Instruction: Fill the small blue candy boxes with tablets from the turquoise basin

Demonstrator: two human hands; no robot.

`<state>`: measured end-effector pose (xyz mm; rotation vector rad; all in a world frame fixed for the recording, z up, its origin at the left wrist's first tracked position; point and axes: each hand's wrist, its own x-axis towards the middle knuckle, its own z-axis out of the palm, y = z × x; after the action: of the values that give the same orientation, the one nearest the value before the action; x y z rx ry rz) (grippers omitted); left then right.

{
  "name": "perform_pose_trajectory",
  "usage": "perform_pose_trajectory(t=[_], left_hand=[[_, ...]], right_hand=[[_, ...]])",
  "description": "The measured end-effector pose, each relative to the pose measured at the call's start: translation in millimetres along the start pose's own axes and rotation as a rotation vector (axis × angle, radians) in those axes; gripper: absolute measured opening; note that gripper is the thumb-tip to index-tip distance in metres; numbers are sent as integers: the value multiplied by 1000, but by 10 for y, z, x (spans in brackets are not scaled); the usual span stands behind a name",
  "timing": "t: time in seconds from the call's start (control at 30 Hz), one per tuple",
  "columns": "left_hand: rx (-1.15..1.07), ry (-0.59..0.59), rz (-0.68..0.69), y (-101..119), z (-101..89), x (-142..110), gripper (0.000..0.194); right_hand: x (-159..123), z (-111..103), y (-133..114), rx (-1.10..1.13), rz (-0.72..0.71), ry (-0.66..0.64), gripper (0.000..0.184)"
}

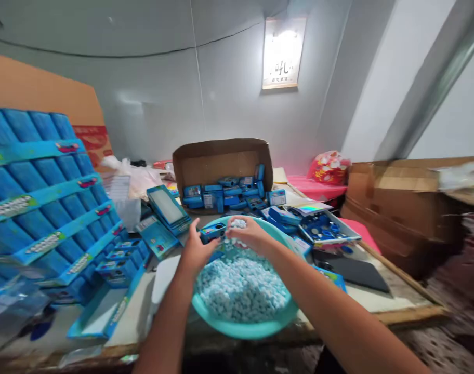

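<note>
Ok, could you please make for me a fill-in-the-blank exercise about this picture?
The left hand holds a small box coloured ____.
The right hand holds pale pieces above a turquoise basin whose rim is ____ in shape.
Behind the basin, several boxes lie in a carton made of brown ____.
A poster hangs on the grey ____.

Missing words: blue; round; cardboard; wall

One basin (248, 330) held pellets (245, 288) beyond counting, with one blue box (211, 233) at eleven o'clock. Around it were four filled trays (50, 197) at ten, one open carton (221, 154) at twelve holding perhaps fifteen boxes (232, 200), blurred and overlapping, and one dark slab (356, 272) at three.
</note>
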<state>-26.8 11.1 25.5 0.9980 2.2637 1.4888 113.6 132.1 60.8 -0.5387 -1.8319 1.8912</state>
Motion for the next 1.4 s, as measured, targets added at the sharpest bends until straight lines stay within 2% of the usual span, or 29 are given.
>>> perform_pose_trajectory(t=[0.13,0.27,0.43,0.53,0.67,0.77,0.97,1.2,1.4], left_hand=[[78,-177,92,-43,-20,-6,88],[130,-257,174,23,-76,-113,80],[47,-382,207,140,-131,-182,52],[75,-341,184,156,-125,-168,41],[140,-297,186,147,-114,-158,41],[137,-295,185,151,-121,-171,41],[179,-298,208,149,-116,-192,43],[123,-248,235,200,-128,-229,43],[117,-216,258,188,-109,-251,43]], right_hand=[[50,-11,21,123,-38,120,27],[144,44,14,265,-82,202,27],[356,210,-12,351,-114,250,29],[418,269,8,385,-126,263,32],[406,258,53,450,-89,253,31],[379,248,64,505,-48,243,26],[373,282,122,416,-40,269,12],[313,266,34,458,-148,265,17],[260,264,15,442,-123,237,19]])
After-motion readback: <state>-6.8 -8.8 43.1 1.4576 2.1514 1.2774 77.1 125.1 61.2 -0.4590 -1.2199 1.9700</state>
